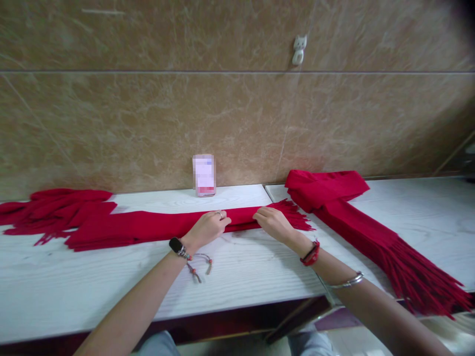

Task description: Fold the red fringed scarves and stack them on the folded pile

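Note:
A long red scarf (148, 227) lies folded into a narrow strip across the white table, its fringe (297, 215) spread at the right end. My left hand (209, 227) pinches the strip near its middle, fingers closed on the cloth. A short way to the right, my right hand (273, 221) grips the same scarf close to the fringe, with the fingers curled in. Between the two hands the cloth shows layered edges along its near side. The fingertips of both hands are partly hidden in the fabric.
At the left a crumpled red scarf (70, 210) overlaps the strip's end. Another red scarf (356, 225) lies bent on the right, its fringe reaching the front edge. A phone (204, 174) leans against the tiled wall (148, 123). Two white tabletops (237, 277) meet near my right hand.

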Tool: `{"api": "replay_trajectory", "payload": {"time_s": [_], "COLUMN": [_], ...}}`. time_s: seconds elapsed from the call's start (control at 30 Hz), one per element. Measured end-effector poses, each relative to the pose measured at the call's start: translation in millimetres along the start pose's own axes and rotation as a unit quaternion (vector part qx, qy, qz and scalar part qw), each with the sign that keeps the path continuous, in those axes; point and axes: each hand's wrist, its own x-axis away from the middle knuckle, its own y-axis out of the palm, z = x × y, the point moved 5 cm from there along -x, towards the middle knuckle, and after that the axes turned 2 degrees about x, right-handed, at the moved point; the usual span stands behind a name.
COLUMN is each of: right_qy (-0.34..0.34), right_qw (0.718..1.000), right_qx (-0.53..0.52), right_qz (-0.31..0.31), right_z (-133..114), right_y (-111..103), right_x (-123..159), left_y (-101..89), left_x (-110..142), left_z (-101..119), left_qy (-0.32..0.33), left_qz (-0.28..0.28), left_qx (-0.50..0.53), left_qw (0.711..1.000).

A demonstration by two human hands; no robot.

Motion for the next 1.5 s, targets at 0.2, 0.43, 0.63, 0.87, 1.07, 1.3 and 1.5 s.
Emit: {"api": "replay_trajectory", "payload": {"time_s": [0.2,0.43,0.63,0.87,1.07,1.3,1.5], "right_qy": [-0.012,0.014,0.002,0.011,0.031,0.029,0.042], "right_qw": [0.998,0.994,0.984,0.982,0.978,0.98,0.99], "right_qx": [-0.057,-0.112,-0.175,-0.185,-0.2,-0.157,-0.125], "right_qz": [-0.022,0.011,-0.039,-0.044,-0.059,-0.117,-0.051], "right_z": [19,26,32,38,43,40,35], "right_y": [3,-7,0,-8,-12,-8,-19], "right_x": [13,14,18,20,23,25,18], "left_y": [8.8,9.8,11.7,10.7,10.3,13.1,15.3], "left_x": [3,3,5,6,6,10,-2], "left_z": [-5,-9,-8,-12,-18,-10,-3], "left_qy": [0.017,0.008,0.021,0.011,-0.028,-0.012,-0.009], "left_qz": [-0.023,-0.004,-0.022,-0.029,-0.013,-0.057,0.014], "left_qx": [0.122,0.196,0.254,0.31,0.337,0.258,0.246], "left_qw": [0.992,0.981,0.967,0.95,0.941,0.964,0.969]}}
